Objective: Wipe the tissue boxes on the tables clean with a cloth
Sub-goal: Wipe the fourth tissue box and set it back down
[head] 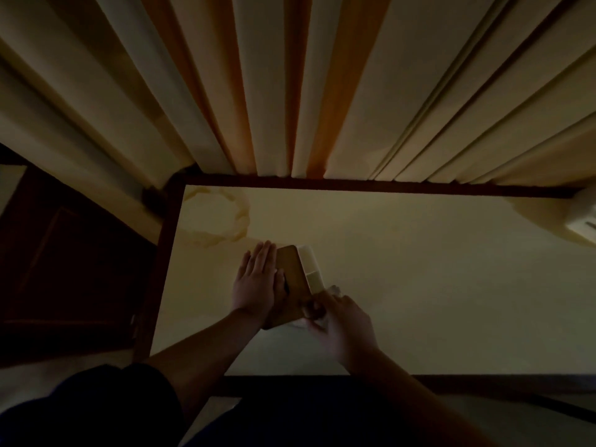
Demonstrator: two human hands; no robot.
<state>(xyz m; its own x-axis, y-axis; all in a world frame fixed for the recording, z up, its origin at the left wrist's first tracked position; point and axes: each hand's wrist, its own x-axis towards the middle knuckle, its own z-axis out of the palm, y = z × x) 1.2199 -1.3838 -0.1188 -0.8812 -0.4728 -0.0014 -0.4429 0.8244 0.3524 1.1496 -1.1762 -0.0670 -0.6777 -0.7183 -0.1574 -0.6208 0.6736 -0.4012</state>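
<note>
Tissue box with a brown wooden lid and pale sides sits near the middle of the worktop, a little toward its near edge and left of center. It looks light and rigid, likely a thin shell that would slide under a firm wipe unless braced. The lid may lift off, so holding it by the long sides seems safer than by the top.

The left hand lies flat against the box's left side, fingers straight, steadying it without curling round it. The right hand is at the box's near right corner, its grip closed on a pale cloth that shows past the fingers; motion blur hides the detail.

The worktop is smooth and cream-colored with a dark frame, probably slick. A faint ring-shaped mark sits at its far left corner. Pleated curtains hang behind, and a pale object is at the right edge. The room is very dim.
</note>
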